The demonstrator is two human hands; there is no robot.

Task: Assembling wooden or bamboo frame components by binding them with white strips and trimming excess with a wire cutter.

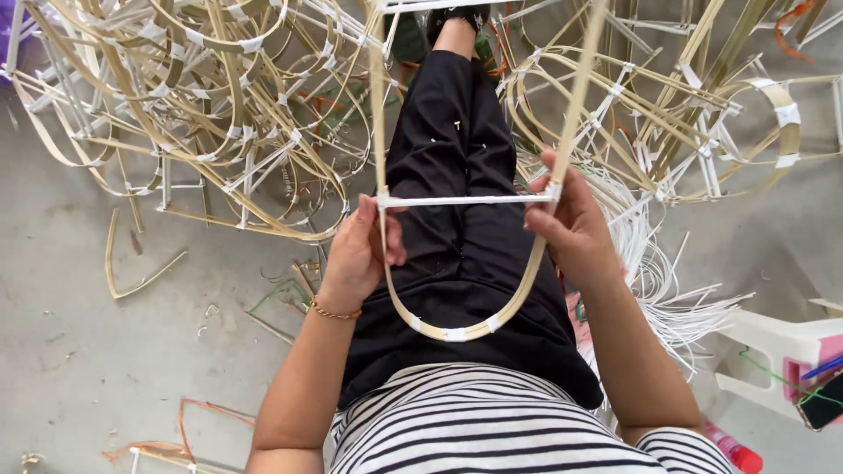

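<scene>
Curving in a long U over the person's lap, a bent bamboo frame (457,332) sits between both hands, its rounded bottom near the striped shirt (492,421) and its two arms rising away toward the top of the view. A thin white crossbar (465,200) spans the two arms at hand height, and small white tape wraps mark the curve at the bottom. The left hand (360,254) closes on the frame's left arm right where the crossbar meets it, thumb and fingers pinching that joint; a thin gold bracelet (334,312) circles this wrist. The right hand (571,224) grips the opposite joint, fingers pressed together around the right arm and the crossbar's end. Beneath the frame lie the person's black trousers (457,175), one leg stretched forward.

Farther out, a large heap of finished bamboo frames (202,105) with white ties covers the grey concrete floor (88,351) ahead and to the left, and more pile up on the right. A bundle of thin white strips (659,281) fans out just beside the right forearm. A white plastic stool (773,351) stands at the right edge, with a dark phone (821,402) resting on it.
</scene>
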